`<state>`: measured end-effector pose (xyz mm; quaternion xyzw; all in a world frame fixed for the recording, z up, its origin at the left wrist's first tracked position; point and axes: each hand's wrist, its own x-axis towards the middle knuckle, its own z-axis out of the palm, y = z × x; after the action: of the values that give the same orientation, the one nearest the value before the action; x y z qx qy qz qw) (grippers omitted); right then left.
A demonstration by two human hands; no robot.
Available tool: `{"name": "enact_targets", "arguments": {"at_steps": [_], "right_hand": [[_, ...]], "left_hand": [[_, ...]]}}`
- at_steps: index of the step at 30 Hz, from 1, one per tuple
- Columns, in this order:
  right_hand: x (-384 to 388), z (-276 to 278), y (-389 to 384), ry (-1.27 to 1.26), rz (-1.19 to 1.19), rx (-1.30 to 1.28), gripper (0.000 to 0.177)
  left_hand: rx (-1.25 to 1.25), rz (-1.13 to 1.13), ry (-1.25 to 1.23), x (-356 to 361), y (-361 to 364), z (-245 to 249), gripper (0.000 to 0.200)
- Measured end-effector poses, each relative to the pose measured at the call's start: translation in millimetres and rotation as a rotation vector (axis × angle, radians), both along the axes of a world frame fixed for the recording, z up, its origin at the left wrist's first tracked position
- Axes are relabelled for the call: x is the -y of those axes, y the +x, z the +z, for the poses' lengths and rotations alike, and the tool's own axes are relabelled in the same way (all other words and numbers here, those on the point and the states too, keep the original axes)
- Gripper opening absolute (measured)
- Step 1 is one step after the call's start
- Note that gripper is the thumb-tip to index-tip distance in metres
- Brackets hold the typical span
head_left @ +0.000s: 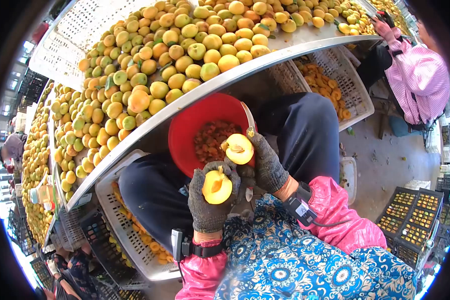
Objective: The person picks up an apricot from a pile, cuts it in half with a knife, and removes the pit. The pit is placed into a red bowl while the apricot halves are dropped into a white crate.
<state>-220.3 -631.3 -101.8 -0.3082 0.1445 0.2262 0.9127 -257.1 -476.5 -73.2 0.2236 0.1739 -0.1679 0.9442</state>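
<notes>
My left hand, in a dark grey knit glove, is closed around an apricot half whose cut face and hollow turn up toward me. Beside it, my gloved right hand grips another apricot half with a brownish centre. A slim, pale curved strip rises by the right fingertips, and a small metallic tip shows below that hand. Both hands are over my lap, at the near rim of a red bucket with reddish-brown pits inside.
A metal-edged table heaped with whole apricots curves ahead. White crates of apricot halves stand left and right of my legs. A person in a pink checked top sits at right, near stacked black trays.
</notes>
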Motion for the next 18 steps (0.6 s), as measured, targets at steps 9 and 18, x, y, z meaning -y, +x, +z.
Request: {"name": "enact_targets", "arguments": {"at_steps": [9,18], "right_hand": [[-1,6,-7,0.025,0.127,0.151,0.061],[-6,24,-8,-0.052,0.202,0.284,0.06]], "left_hand": [[0.162,0.251,0.246,-74,-20,72,0.041],[0.135,0.24,1.97,-253,-78,37,0.036]]}}
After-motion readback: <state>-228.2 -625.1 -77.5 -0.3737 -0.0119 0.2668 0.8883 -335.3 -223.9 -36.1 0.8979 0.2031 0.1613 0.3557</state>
